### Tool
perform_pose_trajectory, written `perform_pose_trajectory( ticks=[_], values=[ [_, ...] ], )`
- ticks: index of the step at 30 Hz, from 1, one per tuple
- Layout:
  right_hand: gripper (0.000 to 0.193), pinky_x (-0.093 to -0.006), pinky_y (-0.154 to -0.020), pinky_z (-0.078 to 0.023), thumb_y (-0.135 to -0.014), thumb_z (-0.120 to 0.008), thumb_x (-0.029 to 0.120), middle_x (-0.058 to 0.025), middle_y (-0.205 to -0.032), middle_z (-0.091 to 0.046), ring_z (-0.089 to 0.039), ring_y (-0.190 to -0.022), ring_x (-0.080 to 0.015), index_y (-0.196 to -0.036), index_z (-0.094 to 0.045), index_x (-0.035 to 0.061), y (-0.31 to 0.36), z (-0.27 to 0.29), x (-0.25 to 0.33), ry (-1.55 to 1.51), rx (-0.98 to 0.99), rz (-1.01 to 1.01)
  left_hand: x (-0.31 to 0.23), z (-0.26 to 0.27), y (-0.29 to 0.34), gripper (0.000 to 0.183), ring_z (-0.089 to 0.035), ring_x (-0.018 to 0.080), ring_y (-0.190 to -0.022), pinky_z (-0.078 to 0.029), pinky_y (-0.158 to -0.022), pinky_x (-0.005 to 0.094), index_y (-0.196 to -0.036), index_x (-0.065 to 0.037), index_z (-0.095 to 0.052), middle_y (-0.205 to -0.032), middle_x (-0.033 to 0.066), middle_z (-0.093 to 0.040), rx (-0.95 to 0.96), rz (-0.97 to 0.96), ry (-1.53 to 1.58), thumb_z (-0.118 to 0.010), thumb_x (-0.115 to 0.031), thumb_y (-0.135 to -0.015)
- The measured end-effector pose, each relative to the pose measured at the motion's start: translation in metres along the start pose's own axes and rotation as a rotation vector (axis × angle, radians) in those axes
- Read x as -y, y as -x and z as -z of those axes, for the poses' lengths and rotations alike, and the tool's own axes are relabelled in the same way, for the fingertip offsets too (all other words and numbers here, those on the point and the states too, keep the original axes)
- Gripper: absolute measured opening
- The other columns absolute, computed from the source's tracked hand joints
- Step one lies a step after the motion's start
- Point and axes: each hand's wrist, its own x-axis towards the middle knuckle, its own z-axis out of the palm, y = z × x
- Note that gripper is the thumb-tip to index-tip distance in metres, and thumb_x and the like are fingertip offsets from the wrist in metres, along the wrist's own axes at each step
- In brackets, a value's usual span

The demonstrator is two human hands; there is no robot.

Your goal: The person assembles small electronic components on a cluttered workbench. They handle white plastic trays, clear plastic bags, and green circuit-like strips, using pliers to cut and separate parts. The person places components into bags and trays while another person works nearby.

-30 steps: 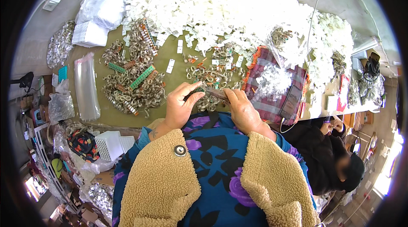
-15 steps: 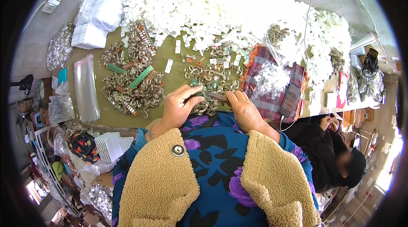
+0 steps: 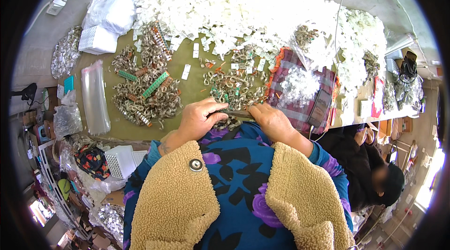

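Close to my body, my left hand (image 3: 200, 118) is closed, thumb and fingers pinched together over the near edge of a pile. What it pinches is mostly hidden. My right hand (image 3: 273, 121) faces it with curled fingers on a thin, dark grey-brown piece (image 3: 241, 113) that spans the gap between the hands. Its exact kind cannot be made out. Just beyond lies the pile of small looped grey-brown pieces (image 3: 234, 81) mixed with green and orange bits. A larger similar heap (image 3: 152, 100), with green strips (image 3: 155, 86) on it, sits to the left.
Small white pieces (image 3: 234, 6) cover the table's far side. A plaid cloth (image 3: 288, 74) on the right bears clear scraps (image 3: 300, 88) and a phone (image 3: 319, 108) with a cable. Clear plastic sleeves (image 3: 95, 97) and a white basket (image 3: 98, 39) stand left. A person (image 3: 361, 170) sits at right.
Both hands have come slightly nearer my body. The left fingertips have turned downward, and the thin piece lies lower between the hands. At right, the other person's hands have shifted a little.
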Motion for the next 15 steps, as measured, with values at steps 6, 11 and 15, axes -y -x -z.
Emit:
perform_pose_trajectory(
  ticks=[6, 11, 15],
  values=[
    [0.021, -0.0455, -0.078, -0.054, -0.084, -0.053, 0.000, -0.0123, -0.094, -0.060, -0.062, -0.091, -0.0353, -0.105, -0.053, 0.0024, 0.009, -0.011, -0.003, -0.209, 0.133, -0.107, 0.008, 0.009, 0.001, 0.028, -0.065, 0.0147, -0.089, -0.049, -0.079, 0.0290, -0.111, 0.000, -0.070, -0.096, 0.0086, -0.072, 0.244, 0.219, 0.441, -0.074, -0.013, -0.087],
    [0.025, -0.0436, -0.081, -0.054, -0.084, -0.053, 0.000, -0.0141, -0.101, -0.058, -0.060, -0.100, -0.0347, -0.109, -0.050, 0.0022, 0.007, 0.002, 0.008, -0.030, -0.022, -0.204, 0.004, 0.003, 0.002, 0.032, -0.066, 0.0142, -0.095, -0.051, -0.086, 0.0288, -0.118, 0.000, -0.066, -0.109, 0.0109, -0.071, 0.091, 0.379, 0.460, -0.072, -0.011, -0.088],
    [0.023, -0.0422, -0.081, -0.055, -0.083, -0.053, 0.001, -0.0136, -0.100, -0.058, -0.060, -0.100, -0.0335, -0.106, -0.050, 0.0029, -0.002, 0.005, 0.019, -0.032, 0.002, -0.189, 0.003, 0.001, 0.001, 0.028, -0.067, 0.0148, -0.092, -0.052, -0.082, 0.0301, -0.112, 0.000, -0.067, -0.104, 0.0111, -0.072, 0.116, 0.322, 0.357, -0.074, -0.010, -0.086]
  ],
)
